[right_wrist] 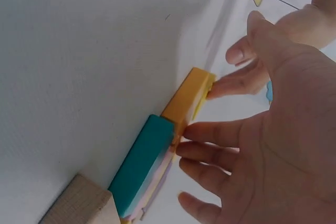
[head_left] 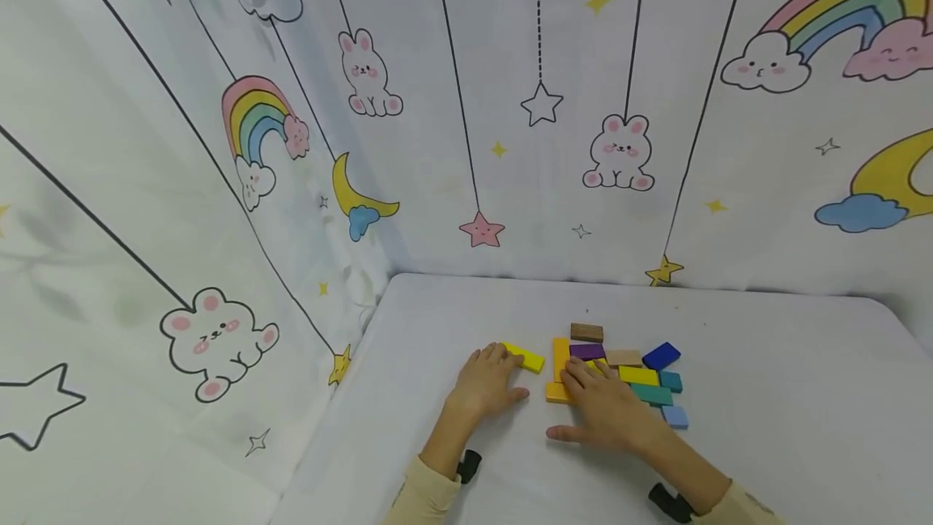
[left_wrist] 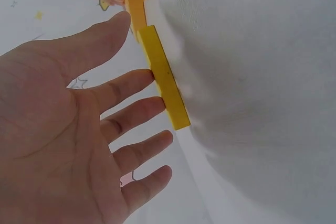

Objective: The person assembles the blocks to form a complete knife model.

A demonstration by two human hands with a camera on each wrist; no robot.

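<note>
My left hand [head_left: 484, 383] lies palm down, its fingertips touching a yellow block [head_left: 528, 359] set a little apart from the other blocks. In the left wrist view, two nearly straight fingers meet the side of that yellow block [left_wrist: 165, 80], with the thumb away from it. My right hand [head_left: 612, 411] reaches over a flat cluster of coloured blocks, fingers extended onto its left part and thumb spread out. Beside those fingers stand an orange block [head_left: 560, 353] and a second orange block [head_left: 557, 393]. The right palm hides part of the cluster.
Around the cluster are a brown block [head_left: 586, 333], a purple block [head_left: 587, 352], a tan block [head_left: 624, 358], a dark blue block [head_left: 662, 356], a teal block [head_left: 652, 394] and a light blue block [head_left: 675, 417]. A white cloth covers the table [head_left: 787, 395]; printed curtains hang behind and left.
</note>
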